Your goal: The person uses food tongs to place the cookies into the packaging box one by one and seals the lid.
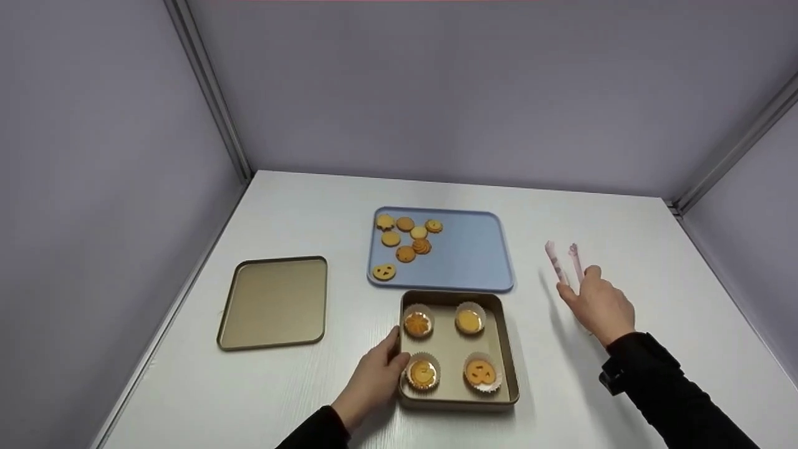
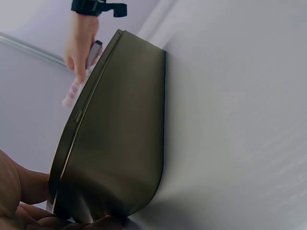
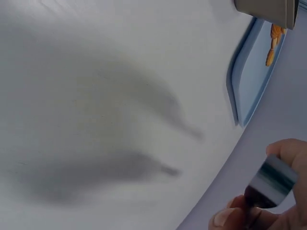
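My left hand (image 1: 373, 376) grips the left wall of a gold rectangular baking tin (image 1: 458, 406), its thumb at the rim. In the left wrist view the tin's outer wall (image 2: 120, 120) rises from the table. Inside it, each in a paper cup, sit a flower-shaped cookie (image 1: 418, 324), a plain round cookie (image 1: 469, 321), a ring-patterned cookie (image 1: 423, 373) and a pretzel-like cookie (image 1: 480, 373). My right hand (image 1: 603, 310) holds pink tongs (image 1: 555, 263) above the table, right of the tin. The tongs' tips are apart with nothing between them. Their metallic end (image 3: 272, 182) shows in the right wrist view.
Behind the tin lies a blue tray (image 1: 474, 249) with several loose cookies (image 1: 405, 254) on its left half. A shallow gold lid (image 1: 274, 302) lies on the white table (image 1: 187, 399) at left. Grey panels (image 1: 436, 93) enclose the back and sides.
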`<state>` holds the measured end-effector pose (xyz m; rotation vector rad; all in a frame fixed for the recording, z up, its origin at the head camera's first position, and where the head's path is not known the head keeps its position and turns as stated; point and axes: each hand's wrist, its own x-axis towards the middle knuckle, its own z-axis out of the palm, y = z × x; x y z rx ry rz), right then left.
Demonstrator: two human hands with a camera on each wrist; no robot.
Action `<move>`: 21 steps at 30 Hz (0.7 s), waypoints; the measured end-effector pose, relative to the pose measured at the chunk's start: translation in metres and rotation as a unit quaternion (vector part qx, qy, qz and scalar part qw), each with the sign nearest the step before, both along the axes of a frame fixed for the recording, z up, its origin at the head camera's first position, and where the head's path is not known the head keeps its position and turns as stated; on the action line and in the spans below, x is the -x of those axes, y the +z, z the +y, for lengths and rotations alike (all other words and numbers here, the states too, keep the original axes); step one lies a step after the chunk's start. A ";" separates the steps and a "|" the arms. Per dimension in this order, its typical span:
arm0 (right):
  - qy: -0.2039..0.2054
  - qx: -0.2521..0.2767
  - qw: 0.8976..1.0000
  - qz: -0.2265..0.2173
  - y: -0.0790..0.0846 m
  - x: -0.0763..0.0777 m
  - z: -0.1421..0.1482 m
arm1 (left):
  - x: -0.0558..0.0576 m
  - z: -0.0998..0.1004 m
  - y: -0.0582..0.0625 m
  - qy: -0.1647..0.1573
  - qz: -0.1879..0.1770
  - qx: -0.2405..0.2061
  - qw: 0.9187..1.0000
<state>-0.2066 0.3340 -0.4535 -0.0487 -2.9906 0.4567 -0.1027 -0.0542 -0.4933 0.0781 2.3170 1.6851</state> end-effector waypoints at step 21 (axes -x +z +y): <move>0.002 0.043 0.992 -0.120 -0.029 0.014 -0.007 | 0.001 -0.001 -0.001 -0.015 0.029 0.019 0.999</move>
